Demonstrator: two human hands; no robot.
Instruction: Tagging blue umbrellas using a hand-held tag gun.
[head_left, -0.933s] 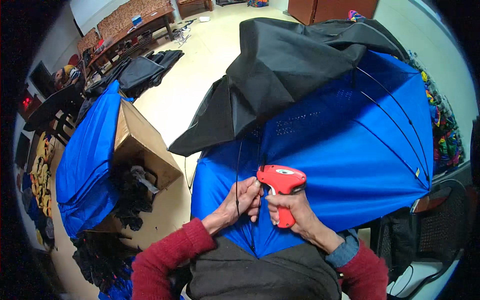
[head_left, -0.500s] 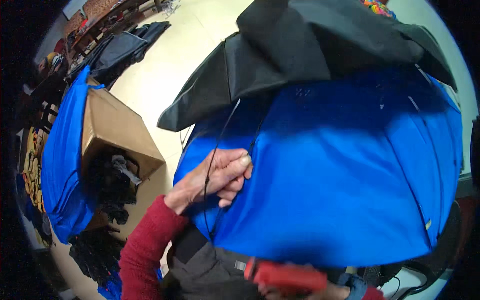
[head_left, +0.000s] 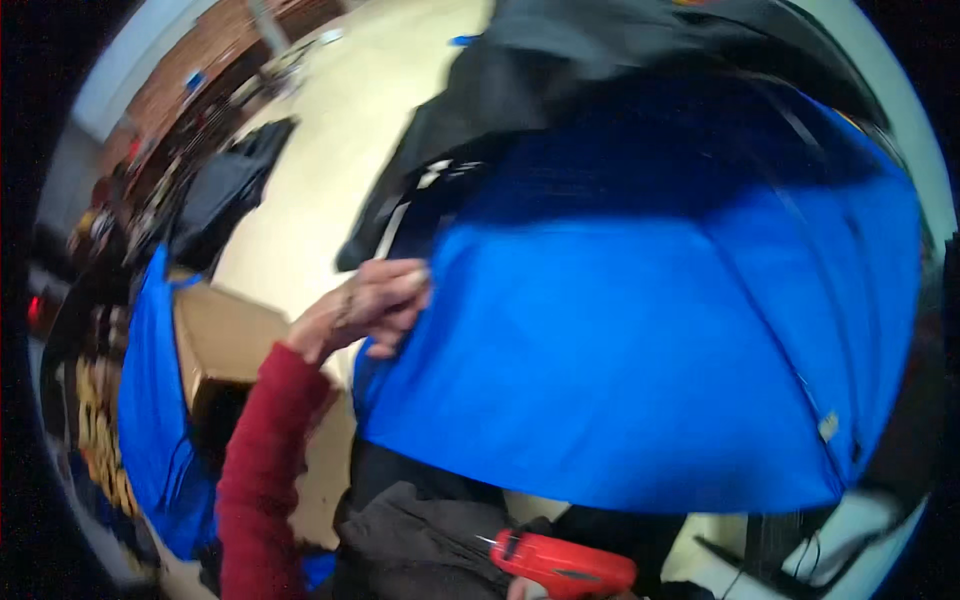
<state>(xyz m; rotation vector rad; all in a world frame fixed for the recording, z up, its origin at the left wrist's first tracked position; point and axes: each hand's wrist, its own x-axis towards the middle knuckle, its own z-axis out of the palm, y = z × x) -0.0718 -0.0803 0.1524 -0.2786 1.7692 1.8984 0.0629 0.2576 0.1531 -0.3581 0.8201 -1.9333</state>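
Observation:
A large umbrella (head_left: 560,350) spreads before me, its canopy bright blue with thin dark ribs along it. My left hand (head_left: 375,300) is closed in a pinch at the left part of the blue canopy, seemingly on a rib or the cloth; the fingers cover the exact spot. At the lower edge, my right hand (head_left: 528,590) grips a red handheld tool (head_left: 572,566) with a thin metal tip pointing left. Most of that hand is cut off by the frame. The tool is below the canopy's near edge and apart from it.
Black cloth (head_left: 530,80) arches over the canopy's far side. On the left stands a cardboard box (head_left: 235,335) with a blue folded umbrella (head_left: 150,430) against it. Dark folded umbrellas (head_left: 220,190) lie farther back on the pale floor (head_left: 370,90). A dark chair (head_left: 740,570) is at lower right.
My left hand has moved left and slightly up in view, with the canopy's left side turning with it. The red tool stays low near the lower edge. The view has shifted.

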